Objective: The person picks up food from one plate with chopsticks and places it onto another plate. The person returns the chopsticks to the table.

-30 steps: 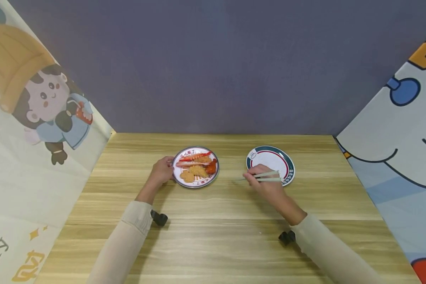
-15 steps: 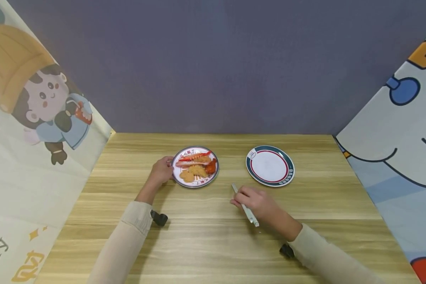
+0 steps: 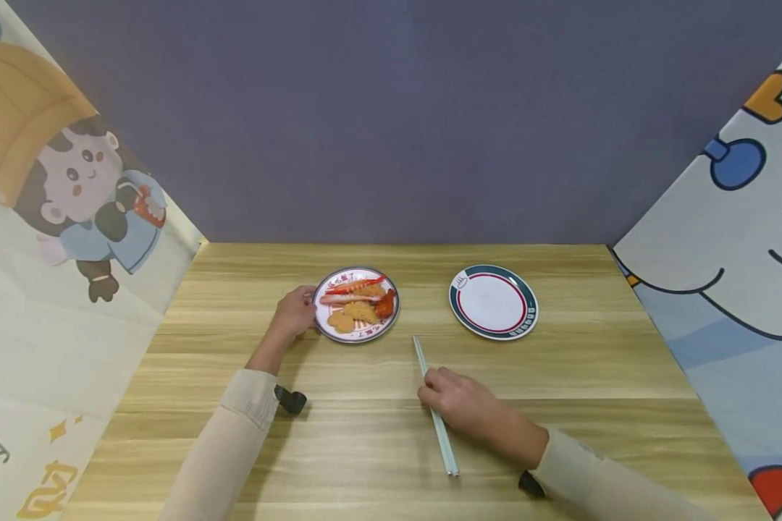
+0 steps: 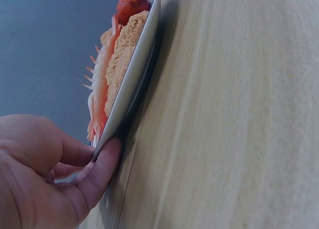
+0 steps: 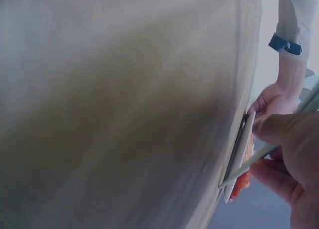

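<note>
My left hand (image 3: 295, 312) pinches the left rim of a round plate (image 3: 371, 333); the left wrist view shows the thumb above the rim and fingers beneath it. On that plate lie a red-and-white prawn (image 3: 352, 286), golden fried pieces (image 3: 361, 312) and a glossy red-brown piece (image 3: 384, 304). My right hand (image 3: 465, 405) holds a pair of pale chopsticks (image 3: 444, 445) side by side, near the middle of their length. Their thin tips (image 5: 227, 183) point away from me, and in the head view they end just right of and below the food plate.
A second plate (image 3: 493, 302), with a dark green rim and a red ring, stands to the right on the wooden table (image 3: 339, 463). A grey-blue panel (image 3: 391, 130) closes the back. Cartoon-printed panels flank both sides.
My right hand has come away from the green-rimmed plate, towards me and slightly left. The chopsticks have swung from lying sideways to pointing away from me. The left hand has stayed at the plate.
</note>
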Tool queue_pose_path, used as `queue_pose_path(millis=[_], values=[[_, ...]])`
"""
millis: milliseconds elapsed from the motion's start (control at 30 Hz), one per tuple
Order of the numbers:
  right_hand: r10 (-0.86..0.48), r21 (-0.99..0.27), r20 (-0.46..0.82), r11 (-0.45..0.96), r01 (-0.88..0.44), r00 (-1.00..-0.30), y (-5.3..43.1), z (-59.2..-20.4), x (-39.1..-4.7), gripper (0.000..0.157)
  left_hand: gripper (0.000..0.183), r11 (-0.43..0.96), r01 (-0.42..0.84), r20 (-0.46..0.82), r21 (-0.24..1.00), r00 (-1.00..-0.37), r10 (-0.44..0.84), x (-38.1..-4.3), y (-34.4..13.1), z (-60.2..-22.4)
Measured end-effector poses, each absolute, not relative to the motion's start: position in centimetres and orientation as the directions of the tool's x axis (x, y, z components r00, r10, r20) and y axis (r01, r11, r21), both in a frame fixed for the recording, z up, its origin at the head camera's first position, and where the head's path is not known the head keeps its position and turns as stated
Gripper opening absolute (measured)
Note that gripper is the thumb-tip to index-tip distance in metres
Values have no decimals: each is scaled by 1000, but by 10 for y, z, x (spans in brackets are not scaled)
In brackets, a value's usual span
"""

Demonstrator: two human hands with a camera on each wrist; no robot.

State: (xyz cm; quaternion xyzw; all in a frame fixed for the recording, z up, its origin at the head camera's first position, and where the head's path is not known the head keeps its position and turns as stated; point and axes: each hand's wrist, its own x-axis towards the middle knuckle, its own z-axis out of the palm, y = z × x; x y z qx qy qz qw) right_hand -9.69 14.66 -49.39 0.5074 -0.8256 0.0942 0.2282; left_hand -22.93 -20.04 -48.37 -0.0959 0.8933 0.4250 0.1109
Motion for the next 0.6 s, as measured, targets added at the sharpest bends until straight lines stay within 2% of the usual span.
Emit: queue_pose_path(millis=[133,367,600], values=[[-805,83,410,500,-862,-428,145,-496,-90,1,51,614,-272,-287,741,-955,-76,-229,-200,-482],[-804,125,319,561,-818,-502,142,-500,-80,9,51,594,-289,-303,751,-950,-79,-229,-201,-482],[-778,60,293,595,-801,-556,145,-502,-79,9,51,591,-285,-298,755,-951,-79,-229,-201,-482]])
